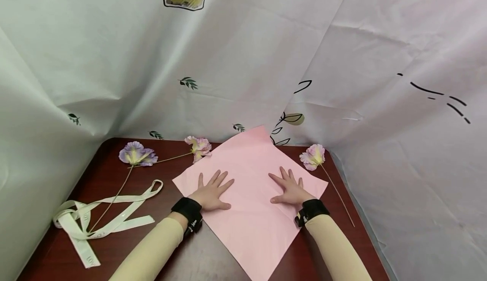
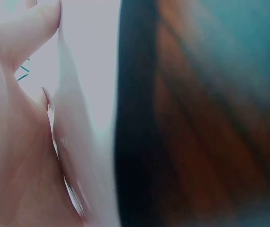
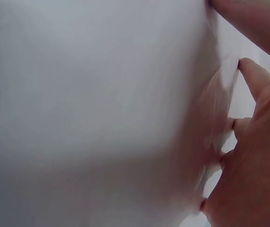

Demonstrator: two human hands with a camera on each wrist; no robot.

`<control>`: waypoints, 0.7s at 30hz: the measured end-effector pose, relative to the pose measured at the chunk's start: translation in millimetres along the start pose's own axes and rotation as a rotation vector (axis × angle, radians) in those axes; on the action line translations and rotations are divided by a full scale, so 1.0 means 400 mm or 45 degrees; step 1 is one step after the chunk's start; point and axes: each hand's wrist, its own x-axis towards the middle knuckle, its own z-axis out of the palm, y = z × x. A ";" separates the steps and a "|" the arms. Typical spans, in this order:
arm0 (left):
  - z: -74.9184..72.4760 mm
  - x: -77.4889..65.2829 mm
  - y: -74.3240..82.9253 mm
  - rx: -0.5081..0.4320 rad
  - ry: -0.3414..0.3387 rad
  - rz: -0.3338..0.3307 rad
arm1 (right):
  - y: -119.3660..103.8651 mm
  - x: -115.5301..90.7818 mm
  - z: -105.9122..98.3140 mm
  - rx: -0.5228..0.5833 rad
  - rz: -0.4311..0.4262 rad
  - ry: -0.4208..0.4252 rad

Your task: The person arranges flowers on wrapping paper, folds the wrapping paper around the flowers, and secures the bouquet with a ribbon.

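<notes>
A square sheet of pink wrapping paper (image 1: 251, 213) lies cornerwise on the dark red table, its far corner rising against the curtain. My left hand (image 1: 211, 191) rests on the left part of the sheet with its fingers spread. On the right part, my right hand (image 1: 291, 190) presses down with fingers straight and apart. In the left wrist view the palm (image 2: 16, 142) stands close over the pale paper (image 2: 90, 56). The right wrist view has the fingertips touching the paper (image 3: 78, 94), which is slightly creased under them.
A purple flower (image 1: 135, 153) and a pink flower (image 1: 199, 146) on stems lie at the back left. Another pink flower (image 1: 313, 157) lies right of the sheet. A white printed ribbon (image 1: 125, 222) is loosely looped at left. A patterned curtain (image 1: 228, 61) encloses the table (image 1: 190, 257).
</notes>
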 end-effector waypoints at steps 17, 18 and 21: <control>0.009 0.012 -0.023 -0.085 0.012 0.016 | 0.031 -0.020 -0.003 -0.004 0.091 0.079; 0.008 0.012 -0.025 -0.094 0.014 0.019 | 0.040 -0.026 -0.005 0.000 0.111 0.086; 0.001 0.009 -0.027 -0.100 0.027 0.017 | 0.068 -0.045 -0.013 -0.010 0.165 0.101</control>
